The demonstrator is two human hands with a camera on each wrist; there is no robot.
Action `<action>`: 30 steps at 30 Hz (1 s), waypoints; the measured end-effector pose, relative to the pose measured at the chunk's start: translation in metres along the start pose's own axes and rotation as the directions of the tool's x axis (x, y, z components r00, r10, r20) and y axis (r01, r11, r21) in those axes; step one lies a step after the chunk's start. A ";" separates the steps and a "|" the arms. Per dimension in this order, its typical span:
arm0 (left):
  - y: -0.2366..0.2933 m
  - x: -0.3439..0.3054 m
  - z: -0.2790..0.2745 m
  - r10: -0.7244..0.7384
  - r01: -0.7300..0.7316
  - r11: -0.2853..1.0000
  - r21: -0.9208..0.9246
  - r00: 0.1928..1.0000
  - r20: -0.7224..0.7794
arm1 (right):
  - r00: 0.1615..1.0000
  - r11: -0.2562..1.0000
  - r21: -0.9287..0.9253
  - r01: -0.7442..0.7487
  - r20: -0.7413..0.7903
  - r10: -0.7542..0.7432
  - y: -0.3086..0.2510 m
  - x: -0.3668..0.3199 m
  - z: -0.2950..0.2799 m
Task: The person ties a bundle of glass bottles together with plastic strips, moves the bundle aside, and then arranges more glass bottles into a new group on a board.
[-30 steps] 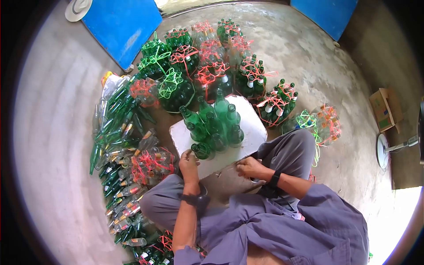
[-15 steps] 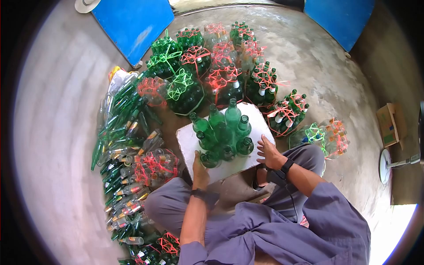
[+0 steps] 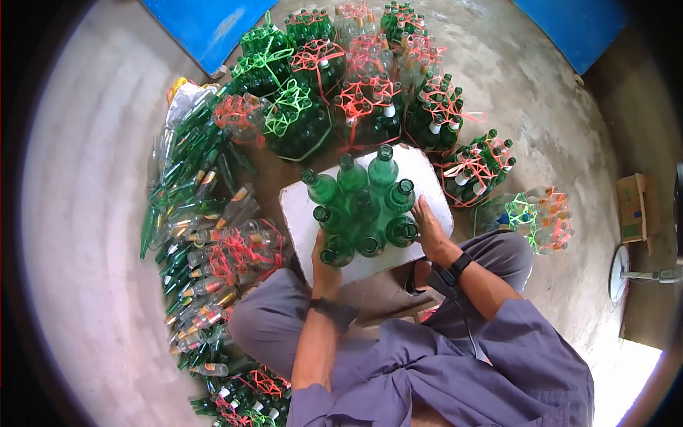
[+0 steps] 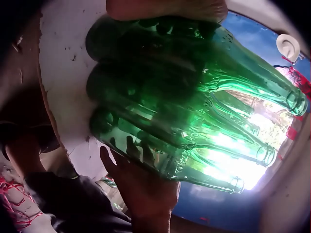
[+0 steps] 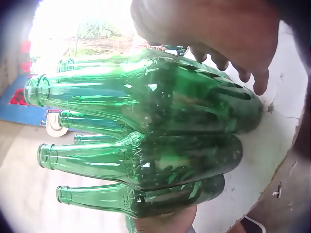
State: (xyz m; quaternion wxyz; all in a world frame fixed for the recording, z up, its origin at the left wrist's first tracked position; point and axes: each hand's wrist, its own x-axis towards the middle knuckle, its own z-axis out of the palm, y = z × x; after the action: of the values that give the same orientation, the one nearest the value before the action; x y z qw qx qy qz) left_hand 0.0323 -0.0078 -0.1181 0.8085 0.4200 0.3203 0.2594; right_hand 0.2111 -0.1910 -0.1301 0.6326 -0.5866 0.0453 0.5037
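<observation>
Several green glass bottles [image 3: 364,206] stand upright in a tight cluster on a white board [image 3: 297,213] in front of the person. The left hand [image 3: 326,260] lies along the cluster's left side, its fingers partly hidden behind the near left bottle. On the opposite side, the right hand [image 3: 431,233] rests against the bottles with extended fingers. The left wrist view shows bottles [image 4: 160,97] between both hands, the right hand [image 4: 143,187] with fingers spread. In the right wrist view, the right hand's fingers lie along the outer bottle [image 5: 194,97].
Bundles of bottles tied with red [image 3: 366,96] and green string [image 3: 288,107] stand beyond the board. Loose bottles [image 3: 196,249] lie piled at the left. At the right are a cardboard box [image 3: 630,210] and a fan [image 3: 619,274]. Blue panels [image 3: 213,28] stand at the back.
The right hand has risen from the board's near edge to the cluster's right side. The left hand has moved along the left side, and the bottles stand closer together.
</observation>
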 end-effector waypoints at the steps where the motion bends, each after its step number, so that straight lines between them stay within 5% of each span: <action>1: -0.001 0.003 -0.005 -0.046 0.047 0.998 -0.034 0.999 0.022 | 1.000 1.000 0.009 0.021 -0.017 -0.021 0.000 0.000 0.002; 6: -0.006 0.003 -0.012 -0.051 0.052 0.998 -0.036 0.997 0.050 | 0.997 0.998 0.039 0.049 -0.064 -0.046 0.001 0.000 0.010; 8: -0.011 0.009 -0.019 -0.171 0.181 0.967 -0.179 0.983 0.073 | 0.993 0.996 0.068 0.054 -0.110 -0.047 -0.005 -0.003 0.015; 20: -0.015 0.014 -0.019 -0.204 0.220 0.948 -0.229 0.975 0.092 | 0.967 0.969 -0.028 0.247 -0.049 -0.248 0.005 0.012 0.003; 27: -0.019 0.018 -0.024 -0.205 0.218 0.949 -0.229 0.975 0.080 | 0.986 0.987 0.009 0.163 -0.038 -0.163 0.010 0.035 -0.016; 30: -0.023 0.021 -0.032 -0.341 0.341 0.880 -0.330 0.938 0.058 | 0.990 0.989 -0.047 0.137 -0.037 -0.139 0.009 0.037 -0.019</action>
State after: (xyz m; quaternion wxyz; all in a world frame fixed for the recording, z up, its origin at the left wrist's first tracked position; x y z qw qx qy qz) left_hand 0.0263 0.0115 -0.1585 0.9007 0.2134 0.3410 0.1639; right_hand 0.2331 -0.1864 -0.1668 0.6517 -0.6122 0.0058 0.4476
